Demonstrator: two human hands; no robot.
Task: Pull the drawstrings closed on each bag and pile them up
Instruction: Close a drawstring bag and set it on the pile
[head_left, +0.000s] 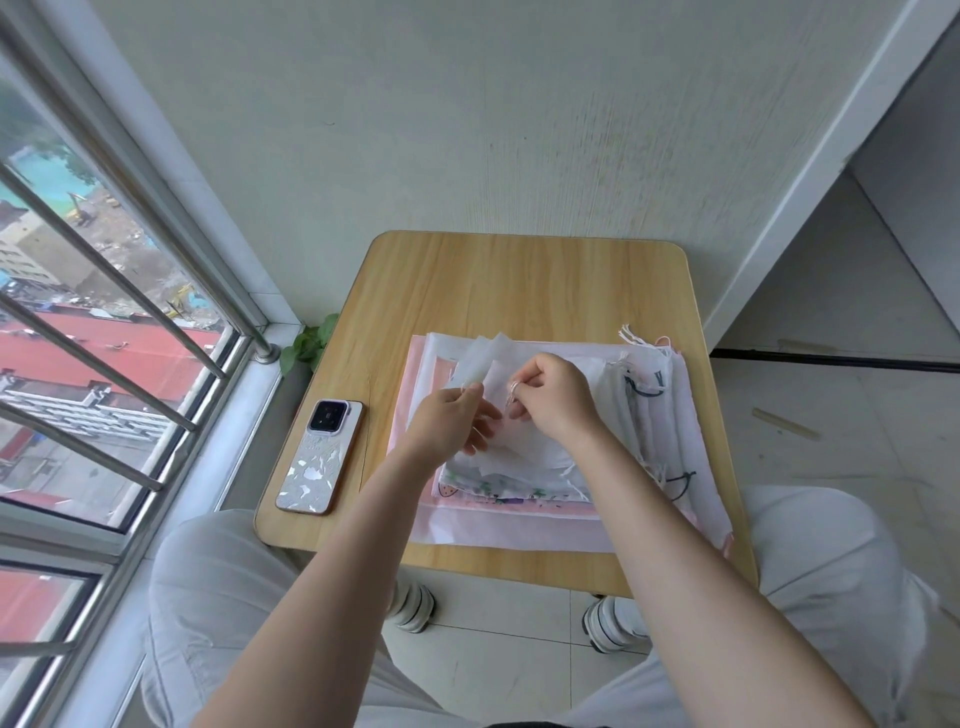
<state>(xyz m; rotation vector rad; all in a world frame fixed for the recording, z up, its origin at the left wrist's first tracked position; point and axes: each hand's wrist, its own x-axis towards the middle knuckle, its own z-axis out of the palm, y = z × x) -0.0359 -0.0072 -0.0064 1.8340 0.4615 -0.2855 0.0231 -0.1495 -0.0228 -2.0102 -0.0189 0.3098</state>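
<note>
A stack of flat pink and white drawstring bags (524, 525) lies on the small wooden table (519, 280), with their cords bunched at the right side (649, 384). My left hand (452, 421) pinches the left part of a small translucent white bag (485, 358) lifted just above the stack. My right hand (556, 397) pinches a thin drawstring at the bag's right side, a ring on one finger. Both hands sit close together over the stack's middle. The bag's lower part is hidden behind my hands.
A phone (319, 457) in a patterned case lies on the table's left part. A barred window (104, 338) runs along the left, with green leaves (309, 345) by the sill. A white wall stands behind the table. My knees flank the table's near edge.
</note>
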